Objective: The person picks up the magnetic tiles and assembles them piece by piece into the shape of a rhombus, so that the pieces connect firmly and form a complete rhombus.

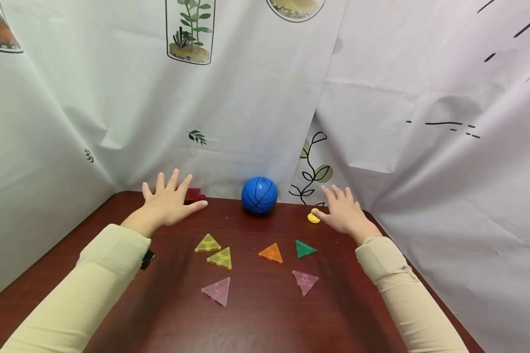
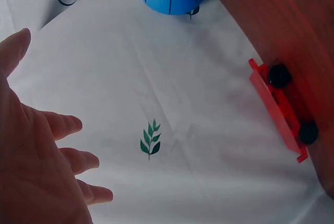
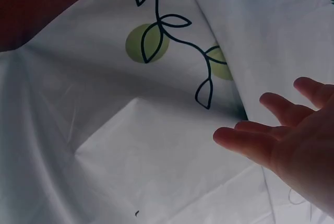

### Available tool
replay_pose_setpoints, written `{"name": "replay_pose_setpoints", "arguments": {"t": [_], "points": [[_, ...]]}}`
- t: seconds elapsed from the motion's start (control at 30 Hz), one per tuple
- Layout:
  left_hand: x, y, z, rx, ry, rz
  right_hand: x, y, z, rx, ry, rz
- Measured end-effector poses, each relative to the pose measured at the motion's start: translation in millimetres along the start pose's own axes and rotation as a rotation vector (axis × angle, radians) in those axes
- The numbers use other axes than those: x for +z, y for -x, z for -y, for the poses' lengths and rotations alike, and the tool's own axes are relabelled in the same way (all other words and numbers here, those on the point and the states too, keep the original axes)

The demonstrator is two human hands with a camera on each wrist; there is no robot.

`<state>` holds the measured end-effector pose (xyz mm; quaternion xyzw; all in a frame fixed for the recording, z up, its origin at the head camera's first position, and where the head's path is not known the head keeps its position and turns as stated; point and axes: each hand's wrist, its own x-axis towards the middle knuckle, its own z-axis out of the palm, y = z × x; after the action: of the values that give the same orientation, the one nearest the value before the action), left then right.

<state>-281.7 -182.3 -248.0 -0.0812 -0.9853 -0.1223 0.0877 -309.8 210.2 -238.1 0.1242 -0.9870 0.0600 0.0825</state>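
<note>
My left hand (image 1: pixel 167 202) is raised over the left part of the table, fingers spread and holding nothing. Partly behind it at the back edge is a red toy vehicle (image 2: pixel 282 110) with black wheels. My right hand (image 1: pixel 343 212) is lifted on the other side, fingers spread and holding nothing; its thumb overlaps a small yellow toy (image 1: pixel 313 217) in the head view. Between the hands lie translucent triangle tiles: two yellow ones, the nearer one (image 1: pixel 221 258) beside the other (image 1: pixel 208 243), an orange tile (image 1: pixel 271 253), a green tile (image 1: pixel 304 249) and two pink tiles (image 1: pixel 218 291) (image 1: pixel 305 282).
A blue ball (image 1: pixel 259 195) with black lines sits at the back middle of the dark red-brown table (image 1: pixel 256 323). White printed cloth (image 1: pixel 256 108) hangs close behind the table and along both sides. A black object (image 1: pixel 147 259) shows under the left cuff.
</note>
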Motion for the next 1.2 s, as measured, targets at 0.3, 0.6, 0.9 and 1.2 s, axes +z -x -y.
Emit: {"name": "replay_pose_setpoints", "arguments": {"t": [0.3,0.6,0.9,1.2], "points": [[28.5,7.2,0.9,0.022,0.014,0.023,19,5.5,8,-0.045,-0.008,-0.028],[54.9,14.3,0.8,0.028,0.069,0.046,53,14.6,25,-0.13,-0.042,-0.094],[86.8,9.5,-6.2,0.036,0.115,0.095,90,24.9,52,-0.143,-0.066,-0.047],[113.4,2.5,-19.0,0.007,0.127,0.139,119,32.6,89,-0.278,-0.057,0.041]]}}
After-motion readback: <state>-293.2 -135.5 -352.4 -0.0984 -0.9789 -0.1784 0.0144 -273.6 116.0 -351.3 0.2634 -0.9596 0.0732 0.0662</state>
